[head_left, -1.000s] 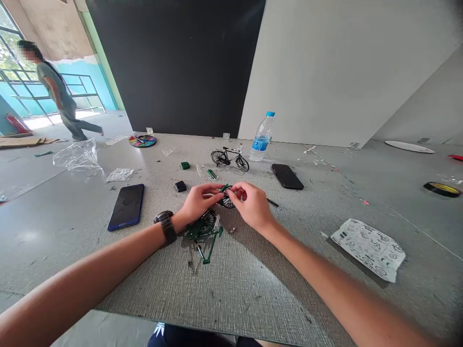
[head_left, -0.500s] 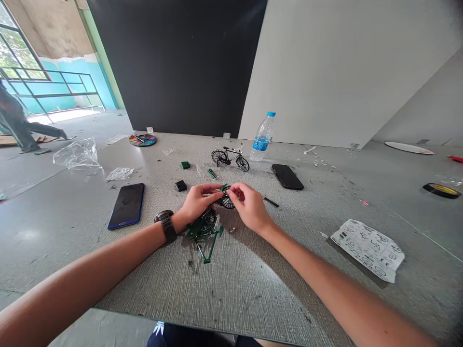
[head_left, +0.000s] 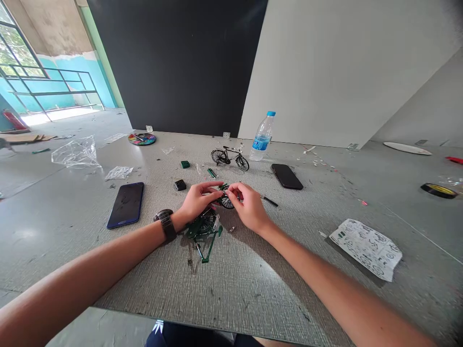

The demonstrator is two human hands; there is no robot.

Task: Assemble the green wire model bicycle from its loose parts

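Over the middle of the table, my left hand (head_left: pixel 198 200) and my right hand (head_left: pixel 246 203) meet at a small black spoked wheel (head_left: pixel 227 201) of a green model bicycle. Both hands pinch near its hub and a bit of green frame shows above it; my fingers hide the exact contact. Below my left wrist lies the model's green frame (head_left: pixel 205 246), with another dark wheel (head_left: pixel 209 221) partly under the hand. A finished-looking black model bicycle (head_left: pixel 230 158) stands upright beyond my hands. A dark stick-like tool (head_left: pixel 269 201) lies right of my right hand.
Phones lie at left (head_left: pixel 126 205) and right (head_left: pixel 287 176). A water bottle (head_left: pixel 262 137) stands behind. Small black (head_left: pixel 180 185) and green (head_left: pixel 185 164) blocks lie beyond my left hand. An instruction sheet (head_left: pixel 367 248) and black tape roll (head_left: pixel 439 190) are at right; clear plastic (head_left: pixel 77 153) at left.
Both hands stay at the wheel with barely any movement. The view has shifted slightly. A person walking at the far left has left the view.
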